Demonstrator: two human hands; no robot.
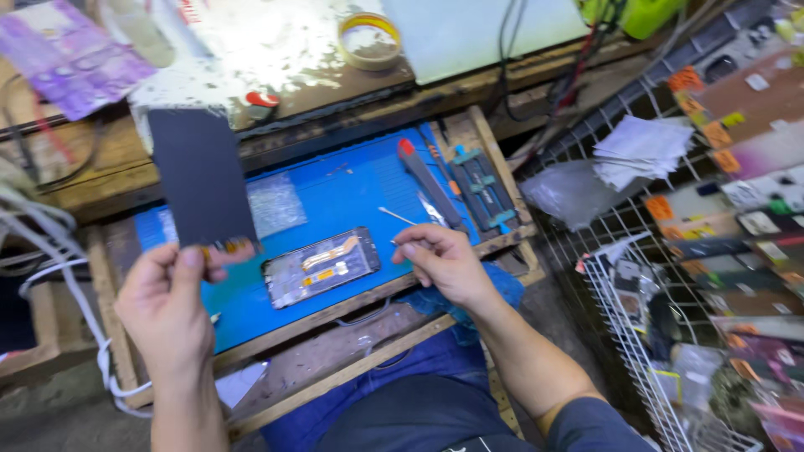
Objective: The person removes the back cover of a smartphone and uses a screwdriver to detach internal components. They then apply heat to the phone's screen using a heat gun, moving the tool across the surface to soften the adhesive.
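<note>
Black and matte, the screen panel (pixel 201 176) stands upright above the blue mat (pixel 352 192), its lower edge with orange flex connectors pinched in the left hand (pixel 167 310). Right hand (pixel 440 264) fingers pinch a thin tool (pixel 395 216) beside the opened phone (pixel 322 266) on the bench (pixel 109 167).

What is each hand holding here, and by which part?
Left hand pinches the flat dark rectangular screen panel by its bottom edge. Right hand holds a thin metal tool by its near end.
</note>
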